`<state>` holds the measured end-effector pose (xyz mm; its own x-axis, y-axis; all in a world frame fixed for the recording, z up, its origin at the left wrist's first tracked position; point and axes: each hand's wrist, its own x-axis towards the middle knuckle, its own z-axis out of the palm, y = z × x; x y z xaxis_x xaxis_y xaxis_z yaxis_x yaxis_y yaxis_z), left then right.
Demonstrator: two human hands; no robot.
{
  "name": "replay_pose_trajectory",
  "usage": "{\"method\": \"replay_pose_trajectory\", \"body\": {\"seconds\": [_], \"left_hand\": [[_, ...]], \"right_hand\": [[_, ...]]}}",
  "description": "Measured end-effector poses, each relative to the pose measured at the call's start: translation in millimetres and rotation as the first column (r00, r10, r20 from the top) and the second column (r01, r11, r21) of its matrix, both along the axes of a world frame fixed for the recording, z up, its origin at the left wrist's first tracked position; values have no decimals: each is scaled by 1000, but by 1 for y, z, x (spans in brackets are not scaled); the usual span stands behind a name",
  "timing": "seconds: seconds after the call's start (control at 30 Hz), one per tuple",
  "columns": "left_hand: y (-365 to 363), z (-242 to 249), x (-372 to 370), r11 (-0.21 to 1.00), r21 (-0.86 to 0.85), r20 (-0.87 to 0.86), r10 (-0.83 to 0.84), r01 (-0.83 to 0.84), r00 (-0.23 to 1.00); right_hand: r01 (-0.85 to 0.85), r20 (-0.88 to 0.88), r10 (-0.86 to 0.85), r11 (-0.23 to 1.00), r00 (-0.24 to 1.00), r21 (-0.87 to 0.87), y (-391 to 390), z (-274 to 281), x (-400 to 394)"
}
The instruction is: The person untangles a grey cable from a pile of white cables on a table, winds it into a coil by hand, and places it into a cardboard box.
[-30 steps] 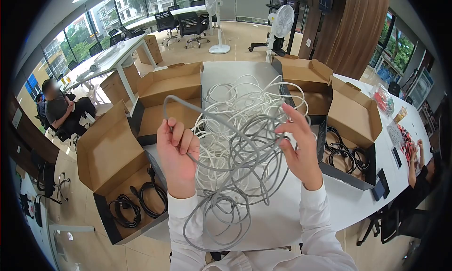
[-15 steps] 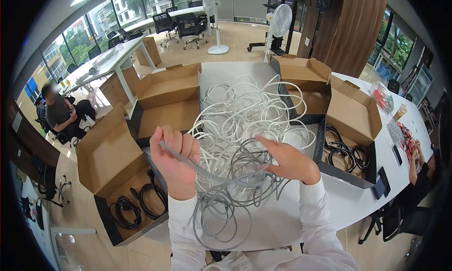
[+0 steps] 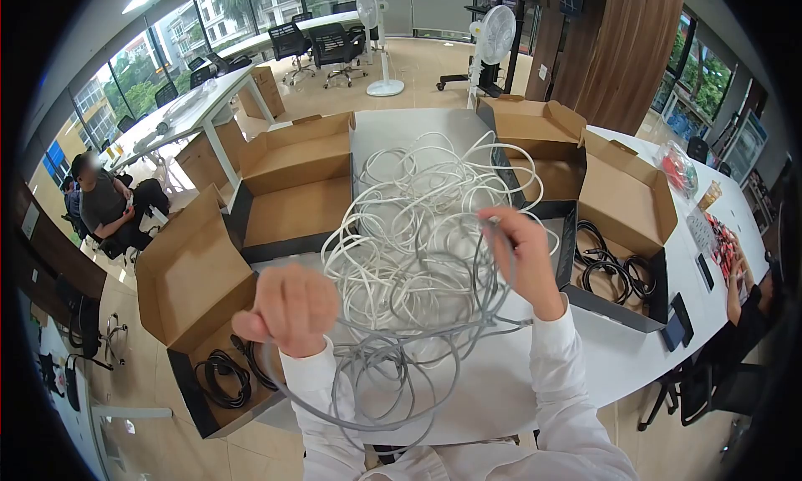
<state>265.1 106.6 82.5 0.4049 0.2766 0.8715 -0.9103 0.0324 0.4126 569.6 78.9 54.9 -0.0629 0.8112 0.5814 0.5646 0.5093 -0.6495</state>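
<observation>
A tangled grey cable [image 3: 366,428] hangs in loops between my two hands, over the front of the white table [image 3: 497,389]. My left hand [image 3: 292,310] is closed in a fist on one stretch of it, at the left above the near box. At the right, my right hand [image 3: 528,259] has its fingers curled round several grey loops, held up over the pile. Behind and beneath the grey loops, a large heap of white cable [image 3: 393,188] covers the middle of the table. The ends of the grey cable are hard to make out.
Open cardboard boxes flank the heap: near left box [image 3: 196,259] and near right box [image 3: 626,188] hold coiled black cables; far left box [image 3: 301,209] and far right box [image 3: 535,122] stand behind. A phone [image 3: 704,272] lies at the right. People sit on both sides.
My left hand has moved lower and left, turning over with the cable. My right hand has risen and moved right, closing on grey loops and lifting them.
</observation>
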Motion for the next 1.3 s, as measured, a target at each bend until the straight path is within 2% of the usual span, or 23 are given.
{"method": "replay_pose_trajectory", "body": {"seconds": [0.03,0.1,0.13,0.2,0.23,0.3,0.37,0.4,0.5,0.53,0.6,0.63,0.7,0.73,0.8,0.9,0.97,1.07,1.13,1.2,1.3], "left_hand": [[0,-1,-3,995,69,-162,76,-65,984],[-1,3,-8,961,231,-450,246,-154,859],[-6,5,-3,918,283,-579,394,-276,714],[-19,11,20,775,441,-740,600,-454,305],[-18,3,30,627,599,-659,739,-499,137],[-11,-20,47,264,841,-396,894,-472,-207],[-13,-23,63,135,891,-270,925,-433,-268],[-13,-23,68,70,909,-206,933,-411,-296],[-14,-25,75,277,880,-347,930,-385,-125],[-10,-32,79,208,847,-291,952,-489,-99],[-4,-29,76,405,813,-510,843,-418,-174],[-2,-27,76,498,775,-602,769,-388,-216],[1,-37,80,435,742,-543,836,-510,-77],[2,-40,81,405,716,-501,866,-569,-13],[3,-40,79,385,667,-517,855,-638,-24],[4,-32,73,347,552,-546,838,-759,-14],[6,-31,65,314,480,-541,841,-819,5],[13,-33,50,285,372,-502,862,-884,67],[10,-26,43,163,402,-491,869,-901,-62],[15,-26,33,47,405,-447,881,-913,-153],[20,-26,18,-7,180,-530,842,-984,-103]], "right_hand": [[33,-166,-22,998,986,59,-1,2,-3],[125,-482,-35,980,876,156,-6,4,-8],[123,-454,-11,968,891,218,-7,3,-9],[64,-273,-25,989,962,132,-8,6,-12],[42,-179,-26,996,983,85,-9,8,-13],[-124,2,125,984,992,-127,-16,14,-5],[-176,145,203,968,968,-179,-15,12,-8],[-170,134,201,962,970,-216,-21,25,-13],[-315,-16,315,944,949,-94,-25,30,-15],[-302,34,304,952,952,-53,-23,26,-15],[-279,134,272,960,953,37,-17,21,-16],[-196,179,176,976,968,98,-15,21,-18],[-36,249,-23,973,968,227,-12,23,-24],[-73,212,49,992,976,107,-11,16,-21],[-160,112,175,978,978,-132,-8,-1,-13],[-121,287,209,947,935,-296,-7,4,0],[-102,77,130,950,989,-295,-4,3,2],[-55,-202,11,976,979,-211,0,1,7],[11,-331,-46,994,942,-107,1,0,12],[76,-499,-85,996,862,-38,0,5,22],[181,-713,-87,982,695,57,-4,11,31]]}}
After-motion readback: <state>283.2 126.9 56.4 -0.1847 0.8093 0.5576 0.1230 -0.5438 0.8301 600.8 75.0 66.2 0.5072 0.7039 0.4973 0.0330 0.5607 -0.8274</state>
